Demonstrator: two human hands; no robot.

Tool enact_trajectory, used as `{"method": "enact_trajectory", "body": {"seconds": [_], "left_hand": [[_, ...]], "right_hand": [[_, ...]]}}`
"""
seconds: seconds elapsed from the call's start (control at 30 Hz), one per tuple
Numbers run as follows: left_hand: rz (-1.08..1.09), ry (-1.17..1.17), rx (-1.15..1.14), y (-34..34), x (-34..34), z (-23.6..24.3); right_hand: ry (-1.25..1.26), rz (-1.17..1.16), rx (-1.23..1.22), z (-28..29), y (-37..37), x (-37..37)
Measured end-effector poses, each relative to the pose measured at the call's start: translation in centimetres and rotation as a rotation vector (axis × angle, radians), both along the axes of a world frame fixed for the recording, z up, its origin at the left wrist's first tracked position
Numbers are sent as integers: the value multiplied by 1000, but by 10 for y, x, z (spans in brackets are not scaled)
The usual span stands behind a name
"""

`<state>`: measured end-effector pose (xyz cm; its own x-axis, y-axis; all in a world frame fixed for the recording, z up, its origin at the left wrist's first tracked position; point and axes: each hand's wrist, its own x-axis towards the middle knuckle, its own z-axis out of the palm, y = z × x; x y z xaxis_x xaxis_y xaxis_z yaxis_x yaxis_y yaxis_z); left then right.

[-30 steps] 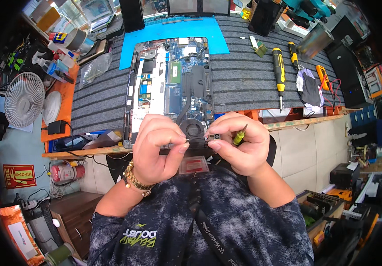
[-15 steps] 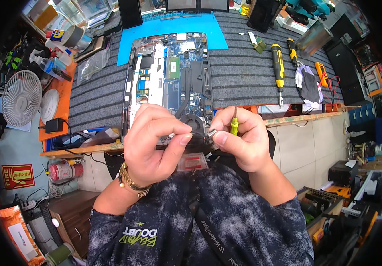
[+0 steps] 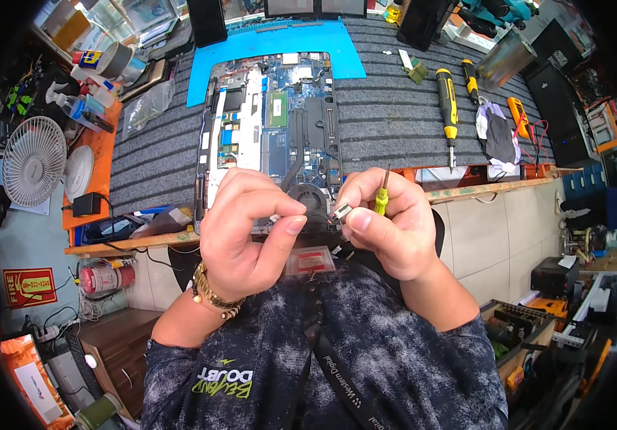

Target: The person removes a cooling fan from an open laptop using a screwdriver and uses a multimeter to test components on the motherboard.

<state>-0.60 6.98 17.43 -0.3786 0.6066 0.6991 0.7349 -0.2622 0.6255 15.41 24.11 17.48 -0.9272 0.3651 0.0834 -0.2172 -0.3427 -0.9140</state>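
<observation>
An opened laptop, with board and cooling fan exposed, lies on the bench behind my hands. My right hand pinches a small silver metal part between thumb and forefinger, just right of the fan, while its curled fingers grip a small yellow-green screwdriver with the tip upward. My left hand is curled at the laptop's near edge, thumb and forefinger close together at the fan's left; whatever they hold, if anything, is too small to name.
A blue mat lies beneath the laptop's far end on a grey striped bench mat. To the right are yellow screwdrivers, a multimeter and cloth. At left stand a white fan, bottles and a plastic bag.
Both hands have moved slightly up in the picture. The small metal part has tilted in my right fingers, and the small screwdriver now stands more upright.
</observation>
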Motion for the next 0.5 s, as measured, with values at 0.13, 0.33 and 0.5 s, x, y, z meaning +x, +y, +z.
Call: {"method": "enact_trajectory", "body": {"seconds": [0.13,0.33,0.5], "left_hand": [[-14,-12,12,0,1,-2],[-38,-17,22,1,0,-5],[-70,-34,16,2,-1,-1]], "right_hand": [[126,-27,169,-6,2,-5],[193,-4,222,-10,7,-5],[220,-5,232,-13,7,-6]]}}
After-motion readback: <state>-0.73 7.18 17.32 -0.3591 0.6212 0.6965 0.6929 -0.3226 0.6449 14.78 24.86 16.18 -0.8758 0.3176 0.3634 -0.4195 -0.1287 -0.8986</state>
